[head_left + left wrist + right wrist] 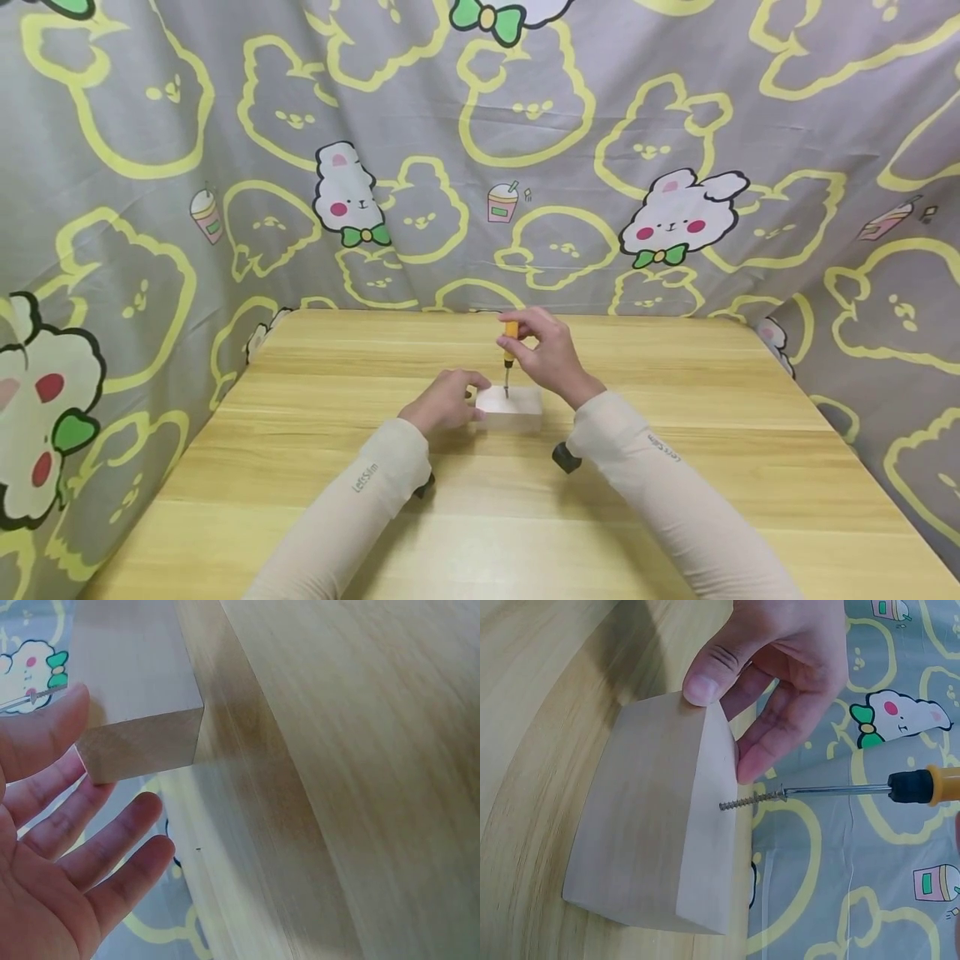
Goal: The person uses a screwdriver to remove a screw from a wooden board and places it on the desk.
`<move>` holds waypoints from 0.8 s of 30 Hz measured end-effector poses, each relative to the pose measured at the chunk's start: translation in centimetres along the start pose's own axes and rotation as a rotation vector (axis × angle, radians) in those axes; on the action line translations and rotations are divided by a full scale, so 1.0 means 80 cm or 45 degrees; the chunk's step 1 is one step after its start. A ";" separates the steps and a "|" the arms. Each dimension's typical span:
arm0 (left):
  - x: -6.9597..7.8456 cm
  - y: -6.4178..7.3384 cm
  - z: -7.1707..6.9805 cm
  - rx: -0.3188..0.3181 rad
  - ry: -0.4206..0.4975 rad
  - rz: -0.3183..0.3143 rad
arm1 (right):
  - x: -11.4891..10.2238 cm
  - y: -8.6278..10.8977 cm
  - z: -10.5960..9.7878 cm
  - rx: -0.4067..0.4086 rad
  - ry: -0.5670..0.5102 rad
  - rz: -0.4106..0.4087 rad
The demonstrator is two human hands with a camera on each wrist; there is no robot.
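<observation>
A pale wooden block (517,408) lies on the table in the head view. At its left end my left hand (447,400) holds it; in the left wrist view the thumb (56,724) and some fingers touch the block, while two other fingers stand free. My right hand (551,346) grips the yellow handle of a screwdriver (511,333) held upright above the block. The right wrist view shows a threaded screw (754,800) standing from the block's top face, its point at the wood. The screwdriver's metal shaft (832,790) meets the screw's head.
The wood-grain table (675,500) spreads around the block. Grey curtain fabric (420,108) with cartoon animals hangs behind the table and at both sides. A black device (566,457) sits under the right wrist, another (424,486) under the left.
</observation>
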State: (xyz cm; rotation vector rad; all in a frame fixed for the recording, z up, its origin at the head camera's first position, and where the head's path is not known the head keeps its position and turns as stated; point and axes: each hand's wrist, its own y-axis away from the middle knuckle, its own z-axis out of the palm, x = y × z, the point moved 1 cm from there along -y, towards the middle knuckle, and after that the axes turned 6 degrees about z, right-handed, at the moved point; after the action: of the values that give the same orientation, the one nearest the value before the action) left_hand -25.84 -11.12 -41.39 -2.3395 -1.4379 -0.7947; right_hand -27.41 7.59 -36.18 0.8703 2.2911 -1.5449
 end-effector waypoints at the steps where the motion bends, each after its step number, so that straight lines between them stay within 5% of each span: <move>1: 0.000 0.000 0.000 -0.001 0.001 0.002 | 0.000 0.000 0.000 -0.004 -0.013 -0.005; 24: 0.003 0.002 -0.001 -0.005 -0.008 0.011 | -0.007 -0.003 0.004 0.008 -0.003 -0.056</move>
State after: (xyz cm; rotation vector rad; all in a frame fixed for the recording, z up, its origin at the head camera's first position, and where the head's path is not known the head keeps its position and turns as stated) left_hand -25.66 -11.06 -41.18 -2.3518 -1.4288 -0.7897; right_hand -27.18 7.03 -35.82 0.8251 2.3201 -1.5709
